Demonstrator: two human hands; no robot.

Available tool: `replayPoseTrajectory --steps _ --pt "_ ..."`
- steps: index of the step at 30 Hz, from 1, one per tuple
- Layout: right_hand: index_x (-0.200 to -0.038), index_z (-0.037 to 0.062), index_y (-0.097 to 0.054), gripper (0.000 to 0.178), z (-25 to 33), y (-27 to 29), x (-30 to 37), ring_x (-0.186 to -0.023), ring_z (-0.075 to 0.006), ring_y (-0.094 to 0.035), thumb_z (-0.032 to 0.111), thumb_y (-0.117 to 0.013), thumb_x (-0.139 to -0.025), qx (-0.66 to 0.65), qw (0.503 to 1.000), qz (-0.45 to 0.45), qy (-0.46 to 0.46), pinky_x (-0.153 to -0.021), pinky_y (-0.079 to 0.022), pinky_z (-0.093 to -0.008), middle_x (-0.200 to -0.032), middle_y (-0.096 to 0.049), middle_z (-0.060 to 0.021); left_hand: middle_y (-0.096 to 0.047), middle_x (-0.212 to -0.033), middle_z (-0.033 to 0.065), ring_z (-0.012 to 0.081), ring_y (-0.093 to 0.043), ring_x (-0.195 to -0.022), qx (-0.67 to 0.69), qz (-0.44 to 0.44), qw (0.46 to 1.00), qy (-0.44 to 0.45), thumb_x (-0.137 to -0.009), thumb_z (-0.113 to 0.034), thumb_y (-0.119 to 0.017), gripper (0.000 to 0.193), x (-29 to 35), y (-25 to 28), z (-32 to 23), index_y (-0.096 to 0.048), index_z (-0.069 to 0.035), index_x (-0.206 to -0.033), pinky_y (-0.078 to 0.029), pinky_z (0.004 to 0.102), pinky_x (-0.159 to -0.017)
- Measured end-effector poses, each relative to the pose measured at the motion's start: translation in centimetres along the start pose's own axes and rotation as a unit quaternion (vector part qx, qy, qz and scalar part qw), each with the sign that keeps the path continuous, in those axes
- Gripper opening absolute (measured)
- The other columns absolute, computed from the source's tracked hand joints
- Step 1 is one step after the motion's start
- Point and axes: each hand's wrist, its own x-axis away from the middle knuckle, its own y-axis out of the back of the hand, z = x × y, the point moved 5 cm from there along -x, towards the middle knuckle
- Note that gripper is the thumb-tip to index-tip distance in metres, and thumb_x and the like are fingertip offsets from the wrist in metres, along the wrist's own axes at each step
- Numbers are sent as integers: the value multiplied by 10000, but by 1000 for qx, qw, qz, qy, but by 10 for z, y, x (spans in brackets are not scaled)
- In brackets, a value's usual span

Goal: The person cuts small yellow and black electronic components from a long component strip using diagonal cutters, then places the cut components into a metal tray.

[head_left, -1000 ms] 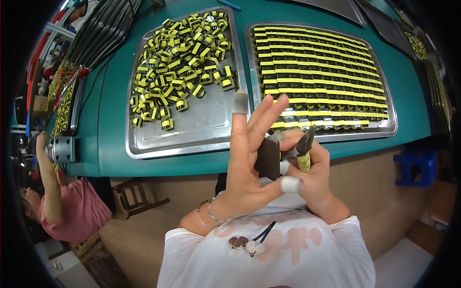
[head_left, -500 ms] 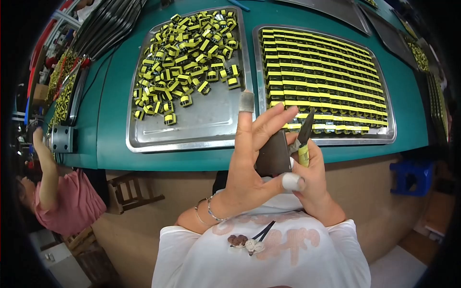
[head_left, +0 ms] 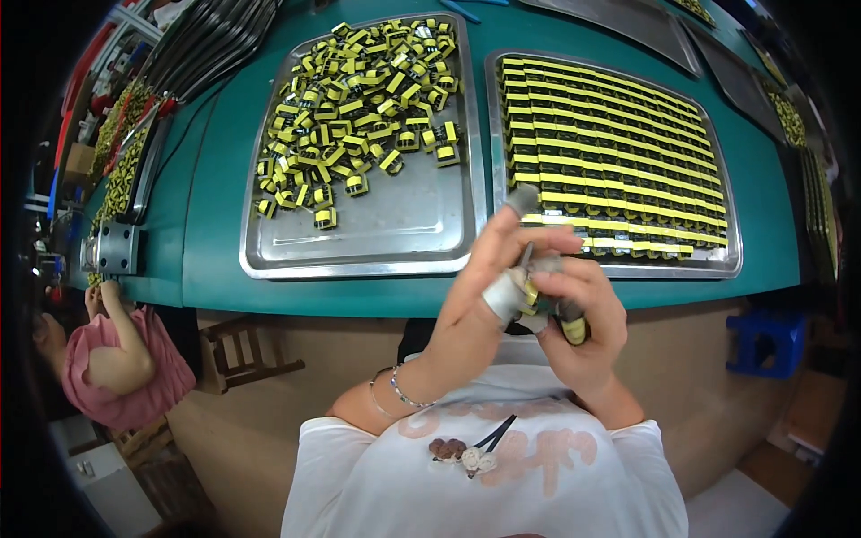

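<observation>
In front of my chest my two hands meet, partly blurred. My left hand [head_left: 471, 300], with white tape round the thumb and a grey wrap on one fingertip, pinches a small yellow-and-black transformer [head_left: 531, 298], mostly hidden by fingers. My right hand [head_left: 592, 314] closes round a tool with a yellow handle [head_left: 574, 331]; its dark pointed tip [head_left: 526, 255] seems to show between the hands, and its exact kind is unclear. Past my hands, a metal tray [head_left: 386, 238] holds a loose heap of similar transformers [head_left: 359, 108]. Right of it, another tray [head_left: 737, 255] holds transformers in neat rows [head_left: 619, 157].
The trays stand on a green table [head_left: 215, 242]. Dark trays [head_left: 619, 27] and a blue-handled tool [head_left: 460, 11] lie at the back. On the left sit a metal block [head_left: 118, 248] and a co-worker in pink [head_left: 134, 377]. A blue stool [head_left: 765, 345] stands right.
The dark flat rectangular piece between my hands is no longer visible. My left fingers have curled in to pinch the transformer, and the tool has tilted down. The co-worker's arm has lowered.
</observation>
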Motion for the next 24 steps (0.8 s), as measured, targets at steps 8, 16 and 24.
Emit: replayPoseTrajectory --steps 8,16,24 --pt "-937 16 -685 363 4 -3 5 -686 -226 -546 -17 -677 -576 159 968 17 192 -543 -438 -314 -907 -566 -91 -574 -1092 131 185 -562 -923 -185 49 981 19 -967 -472 -384 537 3 7 6 -461 9 -1192 -452 287 -801" --pt "-988 21 -661 426 5 38 15 -685 -251 -564 -55 -662 -569 214 964 -32 155 -564 -458 -326 -899 -583 -108 -622 -1012 86 64 -486 -649 -396 -90 908 -100 -971 -364 -457 390 3 26 -24 -541 2 -1077 -415 194 -583" --pt "-1025 -26 -599 393 -25 165 31 -847 -283 -620 -114 -600 -641 332 912 -239 8 -762 -483 -319 -977 -610 -158 -598 -1027 150 307 -579 -938 -767 -272 574 -90 -818 14 -540 292 35 142 -90 -570 13 -1109 -445 342 -851"
